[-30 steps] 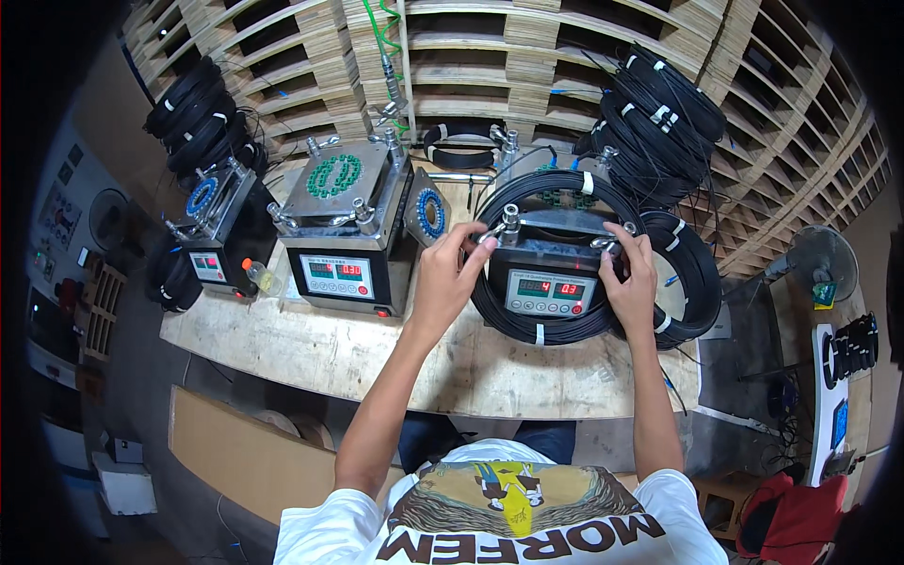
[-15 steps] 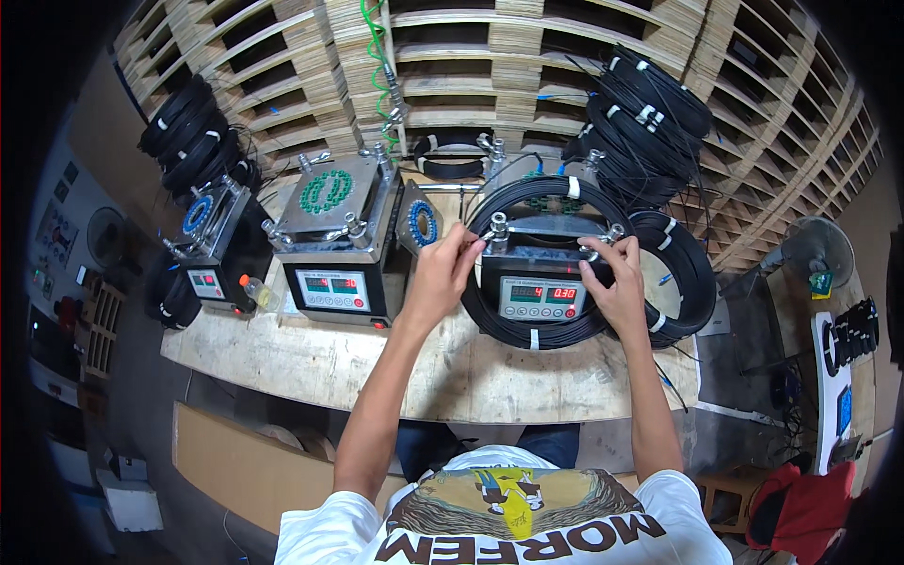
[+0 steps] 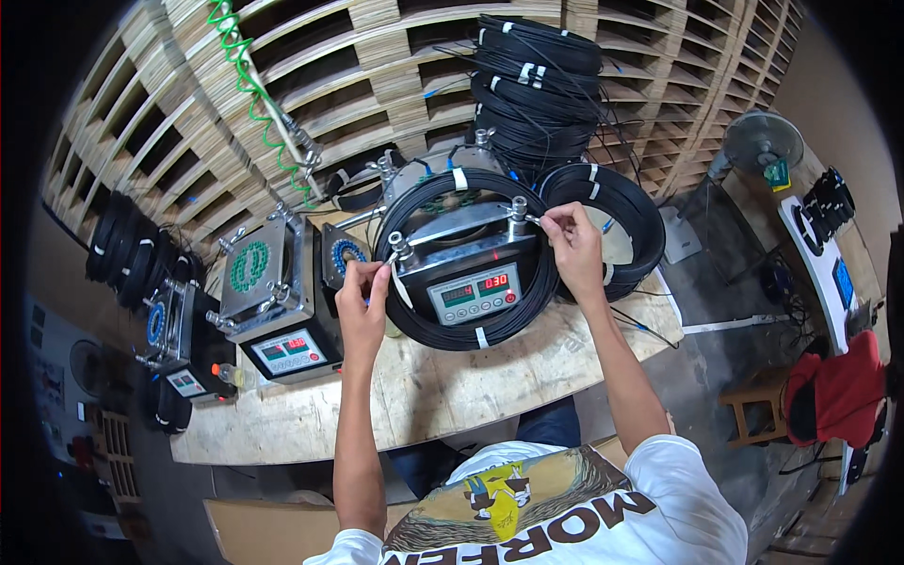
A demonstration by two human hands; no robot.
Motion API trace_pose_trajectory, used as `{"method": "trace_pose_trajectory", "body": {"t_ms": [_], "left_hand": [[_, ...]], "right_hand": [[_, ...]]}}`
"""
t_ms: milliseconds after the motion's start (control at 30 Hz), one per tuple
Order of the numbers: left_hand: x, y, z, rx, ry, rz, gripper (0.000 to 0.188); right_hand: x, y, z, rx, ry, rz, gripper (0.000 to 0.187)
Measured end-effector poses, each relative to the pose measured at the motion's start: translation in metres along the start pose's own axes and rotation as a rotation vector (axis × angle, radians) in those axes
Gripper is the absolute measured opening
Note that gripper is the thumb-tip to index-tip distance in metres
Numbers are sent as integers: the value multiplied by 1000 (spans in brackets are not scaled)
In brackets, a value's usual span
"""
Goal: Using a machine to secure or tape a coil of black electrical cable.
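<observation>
A fiber-polishing-type bench machine [image 3: 476, 294] with a lit red and green display stands on the table, encircled by a black cable coil [image 3: 424, 336] bound with white ties. Two metal clamp posts rise at its front corners. My left hand [image 3: 363, 301] is closed in a pinch on a small lever at the left clamp post [image 3: 401, 247]. Out to the right, my right hand [image 3: 576, 254] pinches the tip of the lever [image 3: 535, 219] on the right clamp post [image 3: 518, 211]. The fingers partly hide both levers.
Left of me stand two similar machines, one with a green-ringed plate [image 3: 250, 266], and a small orange-capped bottle [image 3: 226, 374]. Stacked black coils [image 3: 537, 94] and another coil [image 3: 650, 221] lie at the right. A green spiral hose [image 3: 250, 104] hangs before wooden pallets [image 3: 395, 75].
The view has turned and tilted. My right hand has gone from over the right clamp post to its outer side, with the lever swung out. My left hand stays at the left post, now lower.
</observation>
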State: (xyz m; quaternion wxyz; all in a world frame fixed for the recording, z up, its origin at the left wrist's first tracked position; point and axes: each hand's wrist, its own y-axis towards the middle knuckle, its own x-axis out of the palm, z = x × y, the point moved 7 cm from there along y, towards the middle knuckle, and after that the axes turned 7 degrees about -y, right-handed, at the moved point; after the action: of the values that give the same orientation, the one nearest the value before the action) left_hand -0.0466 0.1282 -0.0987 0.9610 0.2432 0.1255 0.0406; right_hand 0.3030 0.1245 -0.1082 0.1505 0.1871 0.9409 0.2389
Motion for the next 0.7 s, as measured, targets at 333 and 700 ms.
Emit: {"method": "trace_pose_trajectory", "body": {"t_ms": [333, 700], "left_hand": [[4, -3, -6, -22, -64, 24, 18], [5, -6, -9, -45, -115, 42, 20]], "right_hand": [[4, -1, -24, 24, -250, -60, 18], [4, -1, -14, 38, -130, -87, 13]]}}
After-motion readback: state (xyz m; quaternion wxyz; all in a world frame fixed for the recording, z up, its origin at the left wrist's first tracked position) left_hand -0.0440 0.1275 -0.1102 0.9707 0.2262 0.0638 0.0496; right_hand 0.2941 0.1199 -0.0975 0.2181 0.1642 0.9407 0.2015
